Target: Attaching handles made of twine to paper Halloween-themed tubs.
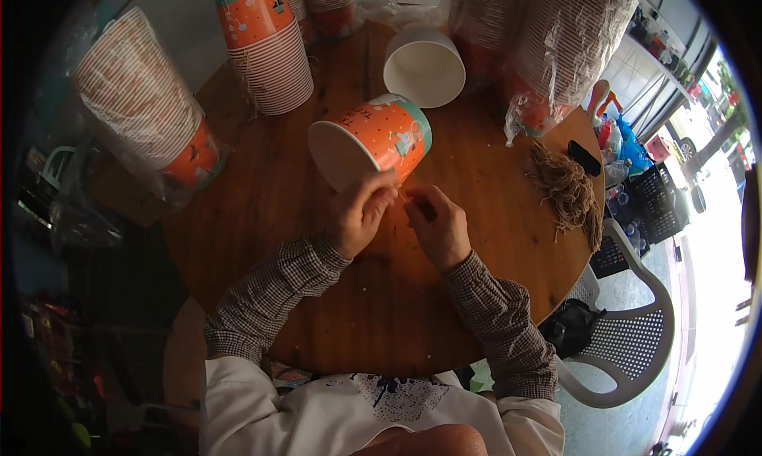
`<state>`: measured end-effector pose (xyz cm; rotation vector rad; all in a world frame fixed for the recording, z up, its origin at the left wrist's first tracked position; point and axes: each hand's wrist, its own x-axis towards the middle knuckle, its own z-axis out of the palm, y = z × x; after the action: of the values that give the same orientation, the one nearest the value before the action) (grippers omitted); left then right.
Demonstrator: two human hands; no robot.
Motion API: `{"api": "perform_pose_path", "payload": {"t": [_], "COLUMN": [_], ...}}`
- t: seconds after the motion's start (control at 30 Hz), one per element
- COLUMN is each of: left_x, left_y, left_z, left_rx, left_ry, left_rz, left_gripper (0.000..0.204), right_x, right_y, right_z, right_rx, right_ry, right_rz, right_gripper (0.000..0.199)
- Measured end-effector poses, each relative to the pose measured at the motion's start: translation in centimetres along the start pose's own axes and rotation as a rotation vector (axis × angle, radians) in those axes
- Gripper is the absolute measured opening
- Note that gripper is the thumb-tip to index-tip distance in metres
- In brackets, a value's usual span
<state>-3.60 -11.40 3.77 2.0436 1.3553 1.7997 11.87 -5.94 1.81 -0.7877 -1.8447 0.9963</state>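
Note:
In the middle of the wooden table (333,321) an orange paper tub (393,138) with a teal band lies on its side, its open mouth toward the left and near side. Just in front of it, my left hand (361,214) is closed, fingertips pinched together close to the tub's near side. My right hand (441,224) is closed in a pinch too, a short gap to the right of the left one. Whatever is between the fingertips is too thin and small to make out. Behind the tub, another paper tub (425,71) shows its white inside.
Nested tubs form a stack (274,71) at the back left. A plastic-wrapped stack (143,99) leans at the left; further wrapped tubs (567,43) stand back right. A bundle of brown string (567,186) and a black object (584,158) lie at the right edge, near a chair (635,337).

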Motion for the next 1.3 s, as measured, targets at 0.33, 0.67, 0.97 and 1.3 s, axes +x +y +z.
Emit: {"api": "perform_pose_path", "payload": {"t": [0.33, 0.67, 0.97, 1.3], "left_x": [0.9, 0.6, 1.0, 1.0], "left_y": [-0.4, 0.1, -1.2, -0.8], "left_z": [-0.4, 0.0, -1.2, -1.2], "left_rx": [-0.030, 0.075, -0.371, -0.373], "left_ry": [-0.049, -0.195, -0.225, -0.246], "left_rz": [-0.101, -0.016, -0.332, -0.442], "left_gripper": [0.010, 0.018, 0.006, 0.010], "right_x": [-0.7, 0.1, 2.8, 1.5], "right_y": [-0.9, -2.4, 0.9, -1.6], "right_z": [-0.1, -1.4, -5.0, -3.0], "right_rx": [-0.213, -0.223, -0.112, 0.033], "right_ry": [0.002, 0.096, 0.043, -0.033], "right_rz": [-0.207, -0.283, -0.143, -0.305], "right_gripper": [0.008, 0.011, 0.016, 0.021]}}
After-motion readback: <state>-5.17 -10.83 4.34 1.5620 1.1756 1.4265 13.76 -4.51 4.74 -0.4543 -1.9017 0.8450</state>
